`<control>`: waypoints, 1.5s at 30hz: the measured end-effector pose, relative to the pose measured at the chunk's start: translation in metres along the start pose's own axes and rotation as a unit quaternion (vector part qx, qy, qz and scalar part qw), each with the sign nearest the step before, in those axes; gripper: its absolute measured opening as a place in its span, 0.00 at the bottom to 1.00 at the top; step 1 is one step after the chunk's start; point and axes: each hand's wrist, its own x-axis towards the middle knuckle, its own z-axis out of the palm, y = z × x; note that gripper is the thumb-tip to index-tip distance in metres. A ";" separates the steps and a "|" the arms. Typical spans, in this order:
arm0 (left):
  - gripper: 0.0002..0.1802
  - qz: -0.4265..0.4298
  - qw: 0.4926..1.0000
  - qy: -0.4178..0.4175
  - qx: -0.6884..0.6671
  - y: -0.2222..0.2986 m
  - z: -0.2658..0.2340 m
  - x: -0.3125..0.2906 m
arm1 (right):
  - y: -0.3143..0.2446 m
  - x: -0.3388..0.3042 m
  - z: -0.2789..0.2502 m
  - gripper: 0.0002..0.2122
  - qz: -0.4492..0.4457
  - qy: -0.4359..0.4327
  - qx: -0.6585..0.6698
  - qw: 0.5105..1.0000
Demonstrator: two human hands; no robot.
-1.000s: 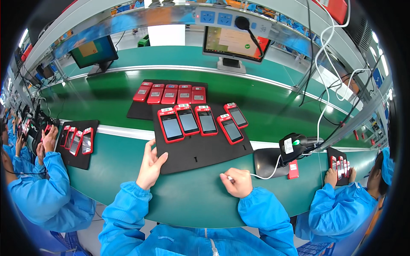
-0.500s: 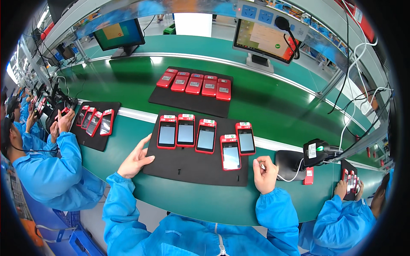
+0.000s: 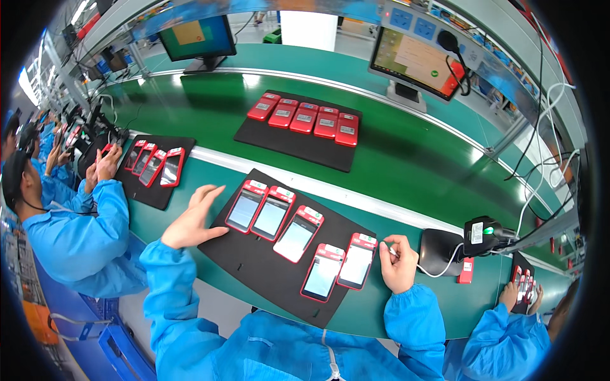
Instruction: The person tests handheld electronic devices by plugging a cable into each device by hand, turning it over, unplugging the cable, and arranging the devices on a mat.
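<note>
A black mat (image 3: 254,283) lies turned at an angle on the green bench before me. On it rest several red handheld devices (image 3: 273,214) with lit screens up and small labels at their tops; two of them (image 3: 323,273) touch near the right end. My left hand (image 3: 194,221) is open, its fingers spread over the mat's left corner beside the leftmost device. Just off the mat's right corner, next to the rightmost device (image 3: 358,260), my right hand (image 3: 400,263) is closed with curled fingers. Something small may be in it, too tiny to name.
Beyond, on the green belt, another black mat (image 3: 292,149) bears several red devices (image 3: 305,118) lying back up. A black scanner (image 3: 481,233) on a stand is at right, near a red device (image 3: 466,271). Monitors (image 3: 416,62) stand behind. Co-workers (image 3: 76,235) sit on both sides.
The near mat has turned clockwise with its devices, its right end coming closer to me. My left hand has loosened from the mat's edge and spread its fingers. The view has shifted slightly.
</note>
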 end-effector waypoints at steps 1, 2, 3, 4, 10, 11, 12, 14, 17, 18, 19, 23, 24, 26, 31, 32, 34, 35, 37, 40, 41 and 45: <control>0.57 0.016 1.000 0.000 -0.013 0.009 0.005 0.006 | 0.000 0.000 -0.001 0.06 0.003 -0.003 0.000 1.000; 0.59 0.033 0.999 0.001 -0.026 0.016 0.011 0.012 | -0.002 0.000 -0.001 0.06 -0.003 -0.005 0.000 1.000; 0.62 0.047 0.997 -0.030 -0.058 0.022 0.014 0.017 | -0.003 0.001 0.000 0.06 -0.007 -0.008 0.003 1.000; 0.62 0.050 0.997 -0.030 -0.045 0.029 0.020 0.022 | -0.004 0.000 -0.001 0.06 -0.006 -0.011 0.006 1.000; 0.60 0.028 0.999 0.016 -0.003 0.032 0.046 0.031 | -0.003 -0.004 0.004 0.07 0.002 -0.029 0.010 1.000; 0.60 0.000 0.999 0.038 -0.020 0.027 0.048 0.031 | -0.005 -0.005 0.003 0.07 0.003 -0.037 -0.003 0.999; 0.60 -0.029 0.997 0.060 -0.037 0.021 0.050 0.031 | -0.007 -0.006 0.003 0.07 0.004 -0.036 -0.003 0.999; 0.59 -0.032 0.995 0.093 -0.032 0.016 0.050 0.032 | -0.009 -0.004 0.002 0.09 -0.019 -0.055 -0.044 0.997; 0.57 -0.080 0.991 0.099 -0.036 0.015 0.048 0.037 | -0.010 -0.004 0.003 0.09 -0.026 -0.062 -0.041 0.997; 0.57 -0.075 0.992 0.098 -0.036 0.015 0.046 0.040 | -0.010 -0.004 0.003 0.09 -0.037 -0.065 -0.034 0.997; 0.56 -0.079 0.991 0.106 -0.031 0.018 0.043 0.045 | -0.009 -0.003 0.002 0.09 -0.039 -0.063 -0.030 0.997; 0.53 -0.034 0.978 0.194 -0.067 -0.004 0.041 0.056 | -0.008 -0.001 0.004 0.10 -0.027 -0.056 0.005 0.998; 0.53 -0.025 0.969 0.224 -0.100 -0.006 0.040 0.059 | -0.005 -0.001 0.007 0.09 -0.021 -0.048 0.029 0.998; 0.51 -0.001 0.950 0.238 -0.203 -0.002 0.043 0.065 | -0.009 0.001 0.008 0.09 -0.053 -0.037 0.039 0.997; 0.56 0.052 0.862 0.131 -0.486 0.075 0.057 0.086 | -0.019 -0.002 0.005 0.08 -0.101 -0.050 0.042 0.993; 0.56 0.049 0.859 0.100 -0.499 0.095 0.062 0.090 | -0.018 -0.003 0.006 0.08 -0.122 -0.052 0.030 0.991; 0.56 0.059 0.845 0.048 -0.530 0.125 0.080 0.098 | -0.020 -0.003 0.006 0.08 -0.151 -0.054 0.011 0.987; 0.56 0.064 0.831 0.042 -0.550 0.135 0.095 0.102 | -0.022 -0.002 0.005 0.08 -0.152 -0.055 0.010 0.987; 0.52 0.062 0.804 0.045 -0.590 0.156 0.124 0.108 | -0.022 -0.004 0.005 0.08 -0.168 -0.048 -0.006 0.985; 0.49 0.024 0.759 0.058 -0.648 0.176 0.151 0.113 | -0.016 -0.003 0.004 0.05 -0.171 -0.011 0.005 0.985; 0.48 0.014 0.750 0.067 -0.657 0.178 0.159 0.113 | -0.018 -0.002 0.003 0.06 -0.170 0.006 0.009 0.985; 0.45 0.011 0.723 0.114 -0.681 0.181 0.184 0.109 | -0.023 0.002 0.000 0.06 -0.178 0.025 0.020 0.984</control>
